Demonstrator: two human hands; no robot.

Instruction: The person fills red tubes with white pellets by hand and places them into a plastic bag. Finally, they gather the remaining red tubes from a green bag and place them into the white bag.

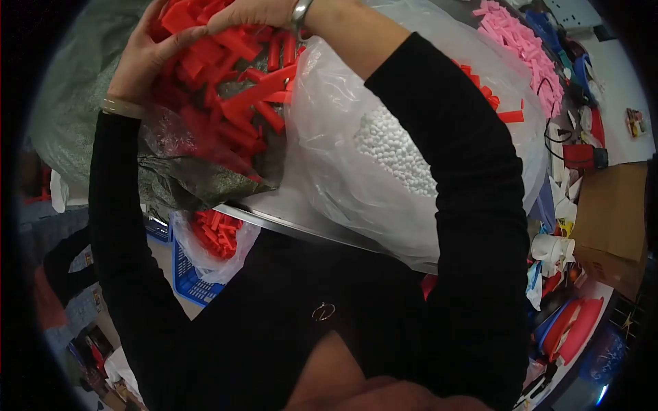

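My left hand (140, 65), with a pale bracelet at the wrist, curves round a heap of red plastic pieces (212, 58) at the top left. From the other side my right hand (253, 14), wearing a silver bangle, cups the same heap, its thumb meeting my left thumb. Several fingertips are hidden behind the pieces or cut off by the frame's top edge. The pieces are short strips and tube-like parts, lying loose in a dark green sack (185, 181). Beside the sack, under my right forearm, a clear plastic bag (329, 151) holds small white pellets (394, 151).
Pink plastic pieces (517, 48) are heaped at the top right. Below the metal table edge (274, 222) a blue basket (188, 277) holds a bag of red pieces (218, 233). A cardboard box (610, 226) and a white cup-like object (550, 252) stand on the right.
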